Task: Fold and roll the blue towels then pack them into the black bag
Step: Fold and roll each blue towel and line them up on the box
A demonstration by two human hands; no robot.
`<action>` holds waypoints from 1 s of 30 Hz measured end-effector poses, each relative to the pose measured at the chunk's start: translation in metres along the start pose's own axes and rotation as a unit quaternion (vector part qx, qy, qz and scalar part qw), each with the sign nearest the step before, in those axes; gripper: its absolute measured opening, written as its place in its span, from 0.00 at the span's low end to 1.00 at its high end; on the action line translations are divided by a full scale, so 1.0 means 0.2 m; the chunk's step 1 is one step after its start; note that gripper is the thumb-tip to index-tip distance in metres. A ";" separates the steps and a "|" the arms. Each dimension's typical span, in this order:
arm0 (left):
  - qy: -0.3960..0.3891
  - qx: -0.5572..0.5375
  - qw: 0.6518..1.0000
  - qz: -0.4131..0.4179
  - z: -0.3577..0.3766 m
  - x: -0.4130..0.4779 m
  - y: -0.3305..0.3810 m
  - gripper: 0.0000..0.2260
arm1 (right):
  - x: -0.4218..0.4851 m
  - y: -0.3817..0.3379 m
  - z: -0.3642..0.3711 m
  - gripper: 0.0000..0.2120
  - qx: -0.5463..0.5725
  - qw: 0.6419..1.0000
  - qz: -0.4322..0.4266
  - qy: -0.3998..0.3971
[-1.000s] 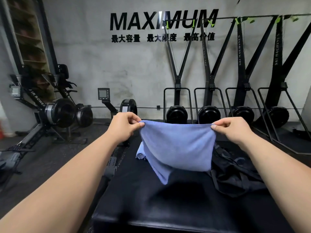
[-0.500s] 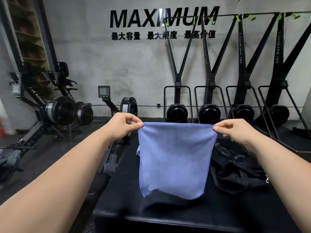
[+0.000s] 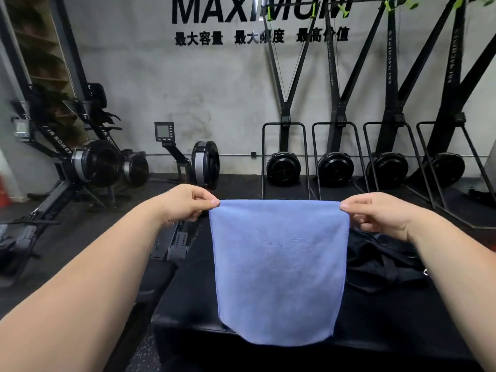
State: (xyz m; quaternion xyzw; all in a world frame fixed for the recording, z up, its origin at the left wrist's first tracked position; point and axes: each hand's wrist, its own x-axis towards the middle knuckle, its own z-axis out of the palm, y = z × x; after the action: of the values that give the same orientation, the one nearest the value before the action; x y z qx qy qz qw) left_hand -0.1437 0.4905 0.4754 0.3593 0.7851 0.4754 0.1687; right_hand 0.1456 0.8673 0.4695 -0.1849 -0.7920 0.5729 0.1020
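**Examiner:** What is recorded of the item in hand?

**Inspector:** A soft, plain blue cloth towel [image 3: 279, 272] is held up, spread flat and unfolded, over the near edge of the black padded desk [image 3: 402, 318]. Its lower hem is seen in front of that edge. Whether the hem touches the desk cannot be told.

**Examiner:** And the grip?

**Inspector:** The top left corner is pinched by the left hand [image 3: 185, 202], with the fingers [image 3: 212, 202] closed on the cloth. The top right corner is pinched likewise by the right hand [image 3: 375, 213]. The top edge is drawn straight between them.

**Examiner:** How is the towel judged to handle?

**Inspector:** It is judged light, limp and not slippery, and no shape would be kept without support. A corner pinch is considered enough for lifting. For folding, it is best laid on the desk and taken at opposite corners.

**Examiner:** Where is the container?

**Inspector:** A crumpled black fabric bag with straps [image 3: 381, 261] is noted toward the desk's right edge, just beside the towel. Folding of this towel is judged not yet begun.
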 end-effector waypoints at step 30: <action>-0.033 0.305 0.950 -0.050 1.13 0.31 -1.01 0.33 | 0.63 1.03 0.80 0.33 -0.190 0.969 0.123 0.098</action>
State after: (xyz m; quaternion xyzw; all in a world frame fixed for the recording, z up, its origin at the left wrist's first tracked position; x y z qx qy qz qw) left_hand -0.1308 0.6183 0.1949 0.3692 0.9037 0.1920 0.1010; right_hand 0.0069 0.8359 0.2163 -0.3518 -0.8436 0.3995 0.0709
